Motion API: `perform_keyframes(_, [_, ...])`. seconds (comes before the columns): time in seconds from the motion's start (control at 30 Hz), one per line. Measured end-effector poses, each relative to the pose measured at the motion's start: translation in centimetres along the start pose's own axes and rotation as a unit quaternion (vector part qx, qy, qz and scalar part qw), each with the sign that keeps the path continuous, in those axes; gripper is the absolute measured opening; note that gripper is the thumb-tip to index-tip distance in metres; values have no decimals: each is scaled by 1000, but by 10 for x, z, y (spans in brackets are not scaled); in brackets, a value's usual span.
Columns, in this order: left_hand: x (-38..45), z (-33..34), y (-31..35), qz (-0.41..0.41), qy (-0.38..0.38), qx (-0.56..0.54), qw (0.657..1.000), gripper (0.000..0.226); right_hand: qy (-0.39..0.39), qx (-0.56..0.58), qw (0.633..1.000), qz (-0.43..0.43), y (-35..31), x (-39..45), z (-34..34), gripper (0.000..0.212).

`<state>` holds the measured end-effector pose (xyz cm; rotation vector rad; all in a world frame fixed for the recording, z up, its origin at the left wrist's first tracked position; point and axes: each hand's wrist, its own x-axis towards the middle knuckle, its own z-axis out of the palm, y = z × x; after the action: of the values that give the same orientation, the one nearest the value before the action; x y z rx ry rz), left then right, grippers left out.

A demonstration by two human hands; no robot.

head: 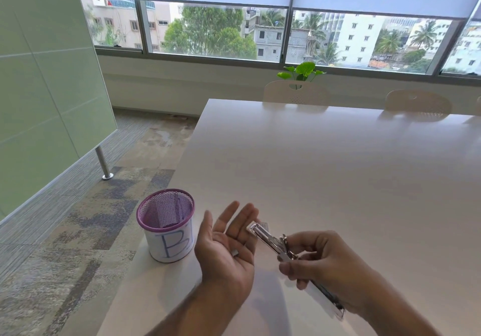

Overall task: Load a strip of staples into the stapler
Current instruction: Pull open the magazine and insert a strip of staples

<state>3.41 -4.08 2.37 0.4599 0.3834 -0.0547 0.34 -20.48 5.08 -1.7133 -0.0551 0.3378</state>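
My right hand (320,260) grips a silver stapler (268,239) that is swung open, its metal magazine end pointing left toward my other hand and its white body running down past my wrist. My left hand (226,247) is held palm up with fingers spread, just left of the magazine tip. A small grey piece of staples (235,253) lies loose on that palm. Both hands hover above the near left corner of the white table (325,166).
A purple mesh cup (166,221) with a white label marked "B" stands at the table's left edge, close to my left hand. Two pale chairs (296,92) line the far side. Carpeted floor and a green glass partition lie to the left.
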Motion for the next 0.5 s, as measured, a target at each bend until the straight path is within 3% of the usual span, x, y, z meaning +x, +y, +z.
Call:
perform_keyframes(0.17, [2,0,8,63,9,-9,998,60,56,-154,986,-40,8,2,1,23])
perform_keyframes(0.3, [1,0,13,82,12,-24,996,57,89,-258,959,-81,13,6,-2,34])
perform_keyframes(0.5, [-2,1,11,61,3,-39,997,50,47,-354,929,-98,16,13,-1,29])
